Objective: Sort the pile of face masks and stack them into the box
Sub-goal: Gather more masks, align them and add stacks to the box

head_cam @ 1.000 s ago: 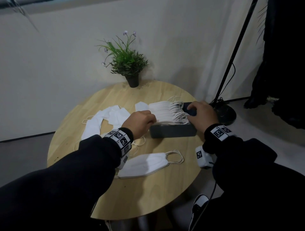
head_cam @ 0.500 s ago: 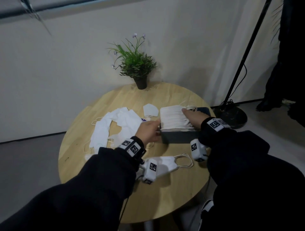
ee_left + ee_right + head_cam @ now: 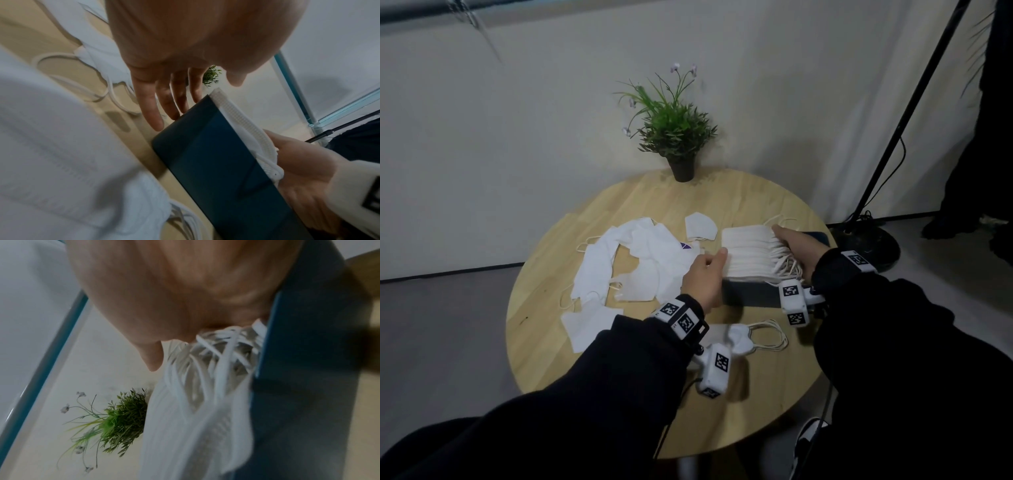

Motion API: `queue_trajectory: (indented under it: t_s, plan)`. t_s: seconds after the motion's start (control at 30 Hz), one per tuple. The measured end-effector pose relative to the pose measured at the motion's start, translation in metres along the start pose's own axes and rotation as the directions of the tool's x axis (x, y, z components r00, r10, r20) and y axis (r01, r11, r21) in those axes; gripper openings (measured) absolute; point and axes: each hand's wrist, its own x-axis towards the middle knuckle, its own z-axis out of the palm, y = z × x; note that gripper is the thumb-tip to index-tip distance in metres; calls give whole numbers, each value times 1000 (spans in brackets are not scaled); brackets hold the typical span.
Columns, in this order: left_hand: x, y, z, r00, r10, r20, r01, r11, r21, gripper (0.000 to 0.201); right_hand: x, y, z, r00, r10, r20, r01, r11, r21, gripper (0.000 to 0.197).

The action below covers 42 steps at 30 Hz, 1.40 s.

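Face masks [image 3: 751, 251] stood stacked in the dark box [image 3: 750, 294] on the desk [image 3: 739, 202]. Left hand [image 3: 703, 277] lay flat, fingers straight, against the box end; right hand [image 3: 799, 248] curled round the stack. Loose masks [image 3: 633, 260] remained unsorted.

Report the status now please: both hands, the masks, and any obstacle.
Left hand open, fingers straight against box end. Right hand on ear-loop side of mask stack; grip unclear. Stack stands in box. Loose masks remain on table; no obstacle.

Round wooden table [image 3: 722, 428], potted plant [image 3: 674, 137], white wall [image 3: 517, 137], grey floor [image 3: 441, 342].
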Motion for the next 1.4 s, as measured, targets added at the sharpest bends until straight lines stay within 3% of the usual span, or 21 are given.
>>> queue_trajectory:
  t_s: [0.07,0.13,0.2,0.23,0.27,0.33,0.4,0.43,0.53,0.63,0.8,0.87,0.97,1.1,1.13,1.2,1.27,1.33,1.4]
  plan:
    - [7,-2,0,999,-37,13,37,999,18,63,3,1,2,1000,-7,-21,8,1000,28,54]
    - [10,2,0,1000,-22,12,22,999,26,57,8,3,1,1000,-6,-27,7,999,48,56]
    - [13,9,1,992,119,-52,-113,988,101,54,12,6,0,1000,4,-26,-2,997,79,56]
    - [14,14,2,966,245,-77,-227,956,186,59,13,7,-1,1000,6,-21,-4,995,99,56]
    - [13,20,4,919,390,-60,-353,879,320,70,17,8,-2,1000,9,-16,-6,992,125,57]
    - [10,30,8,801,581,143,-533,584,612,97,18,8,-1,1000,1,0,-1,989,148,58]
    - [14,33,10,768,516,380,-583,317,748,115,19,8,0,1000,-7,7,6,984,178,57]
    - [17,33,9,774,447,447,-590,257,765,120,20,9,0,1000,-6,5,5,982,190,56]
    - [26,42,-3,777,328,538,-610,180,772,127,21,8,-2,1000,-4,-12,5,986,164,57]
    - [36,55,-20,760,284,585,-632,111,767,131,25,9,-2,997,-15,-72,21,996,91,54]
    - [50,67,-35,724,334,604,-658,69,750,116,27,9,-3,994,-40,-98,46,997,60,50]
    - [45,67,-29,745,286,602,-643,66,763,117,28,8,-3,996,-21,-84,30,994,107,53]
    - [40,70,-18,766,247,593,-617,28,786,115,29,9,-3,997,2,-71,8,990,143,73]
    - [38,81,-17,777,256,575,-577,-77,813,126,25,9,-1,995,-4,-102,21,985,169,65]
    - [36,83,-19,796,223,562,-566,-54,823,134,24,9,-1,995,-5,-104,22,986,163,65]
    - [27,84,-22,821,154,550,-569,124,813,146,26,10,-1,996,-3,-89,19,985,173,63]
    - [16,75,-14,805,257,535,-592,282,755,146,26,9,-1,996,-8,-92,23,986,164,64]
    - [8,56,-1,790,379,482,-599,307,739,142,32,11,-3,994,-4,-111,18,992,126,73]
    - [6,35,6,791,377,482,-590,260,765,140,37,14,-5,993,1,-119,14,992,126,81]
